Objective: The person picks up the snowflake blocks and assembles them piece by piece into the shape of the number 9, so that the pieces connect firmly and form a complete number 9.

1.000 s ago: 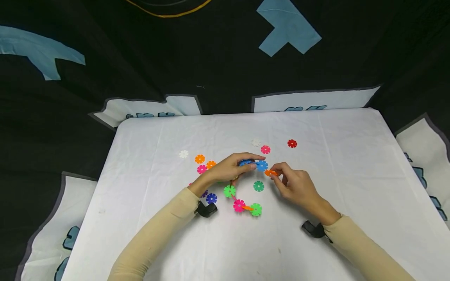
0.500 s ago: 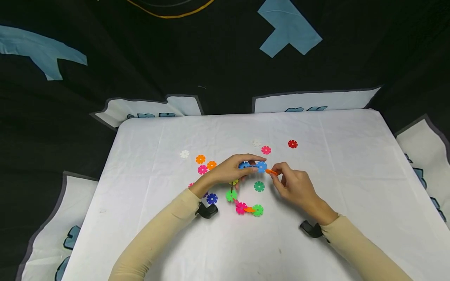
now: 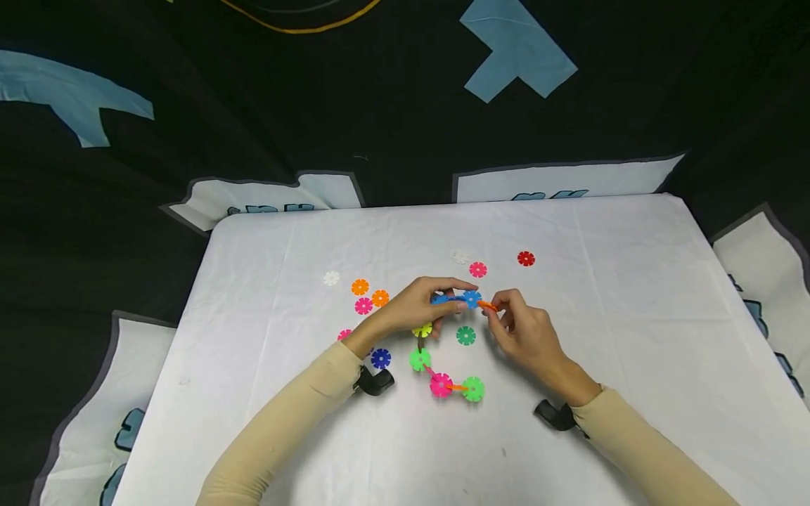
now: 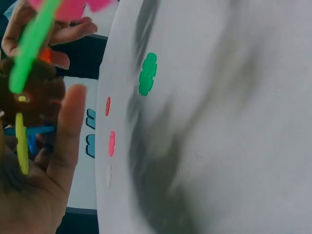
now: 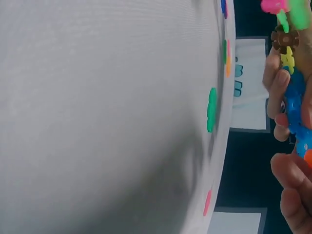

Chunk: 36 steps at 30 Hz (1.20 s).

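My left hand (image 3: 414, 307) grips a chain of slotted plastic discs between thumb and fingers, at its blue discs (image 3: 471, 299). From there the chain bends down through a yellow disc (image 3: 422, 330), a brown disc (image 4: 36, 92), a green disc (image 3: 420, 360), a pink disc (image 3: 441, 385) and an edge-on orange one to a light green disc (image 3: 472, 389). Thumb and fingertips of my right hand (image 3: 528, 334) pinch an orange disc (image 3: 486, 305), its edge right at the outermost blue disc. In the right wrist view the blue discs (image 5: 294, 100) lie along the left fingers.
A loose teal-green disc (image 3: 465, 336) lies on the white-covered table (image 3: 633, 316) below the hands. Pink (image 3: 477, 270), red (image 3: 526, 258) and white discs lie farther back. Several others, including orange (image 3: 360, 287) and dark blue (image 3: 381, 358), lie around the left forearm.
The orange disc has shifted slightly left against the blue disc. The hanging end of the chain has swung down and to the right, exposing the yellow disc. The left hand stays nearly still.
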Available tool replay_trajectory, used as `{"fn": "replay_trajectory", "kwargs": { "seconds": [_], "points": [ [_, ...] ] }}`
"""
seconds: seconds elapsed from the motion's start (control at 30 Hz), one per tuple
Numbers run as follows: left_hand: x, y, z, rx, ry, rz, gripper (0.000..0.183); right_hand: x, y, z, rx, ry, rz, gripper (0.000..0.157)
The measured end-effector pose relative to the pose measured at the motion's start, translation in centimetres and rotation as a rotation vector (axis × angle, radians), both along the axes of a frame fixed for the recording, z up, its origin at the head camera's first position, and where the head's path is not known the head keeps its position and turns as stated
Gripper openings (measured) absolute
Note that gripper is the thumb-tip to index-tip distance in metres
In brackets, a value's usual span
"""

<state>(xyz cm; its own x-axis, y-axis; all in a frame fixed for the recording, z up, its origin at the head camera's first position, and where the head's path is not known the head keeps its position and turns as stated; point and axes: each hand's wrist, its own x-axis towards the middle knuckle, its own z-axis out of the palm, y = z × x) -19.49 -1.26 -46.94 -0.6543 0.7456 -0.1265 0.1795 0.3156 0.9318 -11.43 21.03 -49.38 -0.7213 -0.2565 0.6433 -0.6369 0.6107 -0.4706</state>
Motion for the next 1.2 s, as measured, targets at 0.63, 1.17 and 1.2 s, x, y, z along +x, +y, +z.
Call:
{"fn": "replay_trajectory", "kwargs": {
  "seconds": [0.63,1.17,1.2],
  "points": [
    [-0.1,0.1,0.0,0.064,-0.049,-0.029,0.034,-0.1,0.0,0.1,0.026,0.003,0.266,0.038],
    [-0.1,0.1,0.8,0.055,-0.048,-0.005,0.033,-0.3,0.4,0.0,0.000,0.043,0.224,0.036],
    [0.0,0.2,0.9,0.057,-0.048,0.002,0.033,-0.3,0.4,0.0,0.003,0.059,0.221,0.036]
  ]
}}
